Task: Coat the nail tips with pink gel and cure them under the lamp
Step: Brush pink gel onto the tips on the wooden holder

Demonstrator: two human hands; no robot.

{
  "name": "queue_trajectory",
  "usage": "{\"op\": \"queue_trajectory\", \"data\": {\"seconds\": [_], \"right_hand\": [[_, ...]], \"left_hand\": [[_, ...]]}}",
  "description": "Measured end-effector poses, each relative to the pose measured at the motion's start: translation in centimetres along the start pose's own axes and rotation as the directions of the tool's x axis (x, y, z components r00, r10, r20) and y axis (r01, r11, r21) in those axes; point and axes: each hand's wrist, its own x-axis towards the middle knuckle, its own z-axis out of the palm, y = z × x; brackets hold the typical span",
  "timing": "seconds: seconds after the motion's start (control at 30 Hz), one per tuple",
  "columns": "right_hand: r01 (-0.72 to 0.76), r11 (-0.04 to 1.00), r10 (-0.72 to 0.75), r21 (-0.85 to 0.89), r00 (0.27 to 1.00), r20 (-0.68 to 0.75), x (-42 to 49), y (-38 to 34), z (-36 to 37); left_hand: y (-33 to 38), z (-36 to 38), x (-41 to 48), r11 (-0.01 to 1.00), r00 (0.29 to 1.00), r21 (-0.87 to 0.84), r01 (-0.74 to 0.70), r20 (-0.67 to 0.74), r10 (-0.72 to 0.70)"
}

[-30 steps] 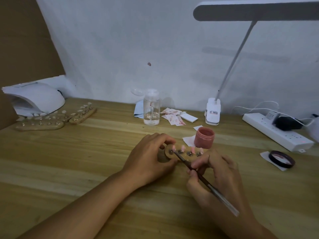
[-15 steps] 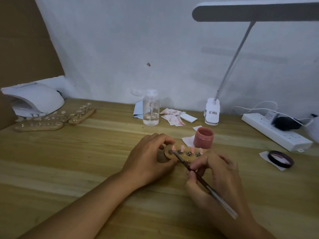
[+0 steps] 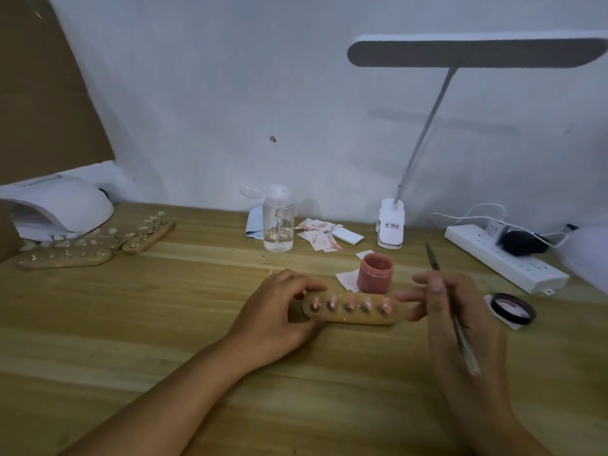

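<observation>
At mid-table, long oval wooden holder [image 3: 358, 319] lies flat on the pale wood table [image 3: 158, 324], crosswise to the viewer. It carries five pink-coated nail tips [image 3: 352, 301] on metal studs.

Left hand [image 3: 279, 312]: fingers curled round the holder's left end, gripping it, as it was a second ago.

Right hand [image 3: 455, 314]: pinches the thin metal-handled brush [image 3: 433, 262]. Other fingers reach toward the holder's right end. They are motion-blurred, so contact cannot be told.

Change: a second ago the bristle end was down on the leftmost tip. Now the brush is lifted clear and the hand has swung right. The bristle end points up and away, above the table to the right of the open pink gel jar [image 3: 375, 274]. The whole row is uncovered.

Reading: all five tips show pink, so this row's coat looks finished, or the brush is heading for a reload. How even the coat is, too small to judge.

Still to do: curing. White domed curing lamp [image 3: 62, 205] sits at the far left edge, well apart. More wooden holders [image 3: 95, 246] with uncoloured tips lie in front of it. The black-rimmed jar lid [image 3: 512, 311] is off, at right.
</observation>
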Motion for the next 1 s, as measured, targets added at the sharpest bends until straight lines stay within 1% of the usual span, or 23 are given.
{"op": "queue_trajectory", "data": {"seconds": [0.07,0.2,0.33,0.4,0.47,0.53,0.6,0.67,0.77,0.83,0.87,0.9,0.93,1.0], "right_hand": [[-0.021,0.999,0.021,-0.037,1.0,-0.008,0.2,0.7,-0.2],[-0.05,0.999,0.05,-0.014,0.999,-0.01,0.1,1.0,0.1],[-0.084,0.992,0.086,-0.097,0.996,0.024,-0.2,1.5,0.2],[-0.069,0.975,0.093,-0.213,0.99,0.108,-0.3,1.8,0.0],[-0.035,0.95,0.114,-0.312,0.964,0.239,-0.6,1.8,-0.2],[-0.021,0.933,0.15,-0.36,0.93,0.335,-1.0,1.3,-0.3],[0.019,0.919,0.144,-0.393,0.914,0.379,-1.2,0.9,-0.4],[0.044,0.906,0.132,-0.42,0.915,0.38,-0.8,0.5,-0.8],[-0.016,0.918,0.147,-0.396,0.941,0.304,0.2,0.0,-1.6],[-0.017,0.916,0.151,-0.4,0.939,0.307,0.7,-0.5,-1.8],[0.019,0.912,0.126,-0.41,0.937,0.325,0.8,-0.9,-1.8],[0.086,0.907,0.07,-0.413,0.935,0.348,0.9,-1.5,-1.7],[0.165,0.899,0.001,-0.405,0.925,0.379,0.9,-2.0,-1.5],[0.315,0.866,-0.112,-0.39,0.88,0.462,1.0,-2.9,-0.7]], "left_hand": [[0.0,-0.1,0.1,1.0,1.0,-0.015,0.005,-0.006,-0.005],[0.0,-0.2,0.1,0.999,1.0,-0.046,0.004,-0.018,-0.005],[0.1,-0.1,-0.1,0.999,0.999,-0.026,-0.03,-0.033,0.029],[0.2,-0.1,-0.4,0.998,0.997,0.019,-0.062,-0.041,0.063],[0.1,-0.1,-0.5,0.996,0.996,0.057,-0.073,-0.044,0.076],[-0.1,0.0,-0.6,0.996,0.998,0.074,-0.057,-0.034,0.06],[-0.3,0.0,-0.6,0.998,1.0,0.064,-0.013,-0.009,0.013],[-0.5,0.0,-0.5,0.999,0.999,0.023,0.032,0.025,-0.033],[-0.4,-0.1,-0.3,0.996,0.995,-0.049,0.071,0.076,-0.067],[-0.1,-0.2,-0.4,0.989,0.99,-0.106,0.104,0.109,-0.092],[0.2,-0.4,-0.5,0.984,0.988,-0.129,0.119,0.113,-0.105],[0.5,-0.6,-0.7,0.982,0.99,-0.146,0.123,0.085,-0.111],[1.1,-1.0,-0.8,0.979,0.994,-0.177,0.105,0.019,-0.104],[2.7,-1.6,-1.2,0.947,0.988,-0.321,0.001,-0.145,-0.05]]}}
